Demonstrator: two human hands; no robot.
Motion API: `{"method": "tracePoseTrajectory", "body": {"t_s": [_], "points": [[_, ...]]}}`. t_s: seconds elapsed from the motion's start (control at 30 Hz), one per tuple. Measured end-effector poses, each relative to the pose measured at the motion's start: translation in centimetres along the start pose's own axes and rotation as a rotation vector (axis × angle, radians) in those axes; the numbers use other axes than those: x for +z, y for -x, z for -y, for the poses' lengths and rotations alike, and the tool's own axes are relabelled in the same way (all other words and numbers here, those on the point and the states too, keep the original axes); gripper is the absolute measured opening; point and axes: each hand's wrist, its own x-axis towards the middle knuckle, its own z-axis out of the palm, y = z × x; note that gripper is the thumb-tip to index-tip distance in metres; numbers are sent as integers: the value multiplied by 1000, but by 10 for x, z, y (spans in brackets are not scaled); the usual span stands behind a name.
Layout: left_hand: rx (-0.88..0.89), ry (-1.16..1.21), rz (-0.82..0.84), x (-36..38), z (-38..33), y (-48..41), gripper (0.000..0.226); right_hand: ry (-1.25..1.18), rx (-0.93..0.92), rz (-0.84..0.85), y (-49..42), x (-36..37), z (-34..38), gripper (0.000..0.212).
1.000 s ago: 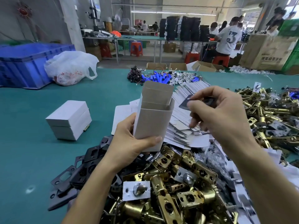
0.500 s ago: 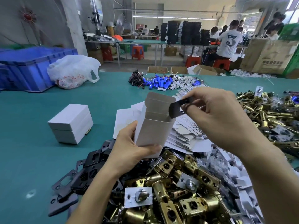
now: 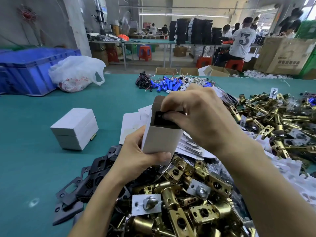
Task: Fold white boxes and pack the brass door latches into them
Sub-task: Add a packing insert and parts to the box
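Surface: teal worktop (image 3: pixel 34 134) is being crowded by brass door latches (image 3: pixel 196 194), near and right.
Free room: being left around two closed boxes (image 3: pixel 75 129), left.
Hands: white box (image 3: pixel 162 139) is being gripped upright by left hand (image 3: pixel 136 159); black plate (image 3: pixel 160 119) is being pinched in its mouth by right hand (image 3: pixel 201 120).
Change: plate, earlier outside, now inside.

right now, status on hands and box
Left hand grips open white box. Right hand pinches black plate into its mouth. Nothing in the way.

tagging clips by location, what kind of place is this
Probably a factory packing floor: heaps of brass latches on a long green worktable, a black plate held in the mouth of a white box, and other workers seated at benches behind.
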Motion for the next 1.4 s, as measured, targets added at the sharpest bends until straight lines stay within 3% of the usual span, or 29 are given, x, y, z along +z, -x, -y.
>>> {"method": "tracePoseTrajectory", "body": {"t_s": [0.63,0.77,0.87,1.17,1.4], "points": [[9,82,-34,2,1,0,44,-111,95,188,-15,14,1,22],[-5,102,-57,1,4,0,47,-138,107,124,-14,11,1,28],[-5,122,-50,2,4,0,47,-109,125,135,-13,7,-1,29],[-23,155,-13,3,1,1,45,56,143,401,-26,-7,6,15],[-10,114,-26,2,-1,1,50,171,167,398,-27,-1,5,18]]}}
